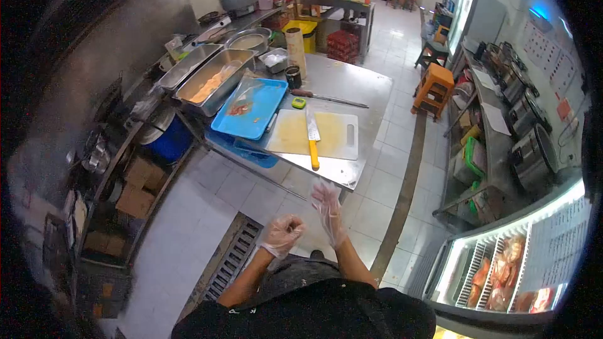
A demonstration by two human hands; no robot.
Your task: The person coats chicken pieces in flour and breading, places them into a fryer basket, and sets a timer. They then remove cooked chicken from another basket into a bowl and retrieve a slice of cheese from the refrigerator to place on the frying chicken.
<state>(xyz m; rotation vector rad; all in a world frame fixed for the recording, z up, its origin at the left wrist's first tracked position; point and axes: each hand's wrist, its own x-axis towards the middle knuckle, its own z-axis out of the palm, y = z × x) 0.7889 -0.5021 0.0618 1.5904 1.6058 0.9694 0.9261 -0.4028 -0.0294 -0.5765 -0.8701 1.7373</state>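
Both my hands wear clear plastic gloves and are raised in front of my chest, short of the steel table (367, 85). My left hand (282, 233) is curled into a loose fist and holds nothing. My right hand (328, 211) is flat with its fingers spread, also holding nothing. On the table ahead lies a white cutting board (336, 137) with a yellow-handled cleaver (312, 138) across it. Left of the board a blue tray (251, 110) carries a little meat and a plastic bag.
Steel pans (213, 78) with food stand at the table's left end, with a bowl, a cup and a long knife (326, 97) behind. A floor drain grate (232, 257) lies at my left. Orange stools (434, 88), shelves of cookers and a lit display fridge (502, 270) line the right.
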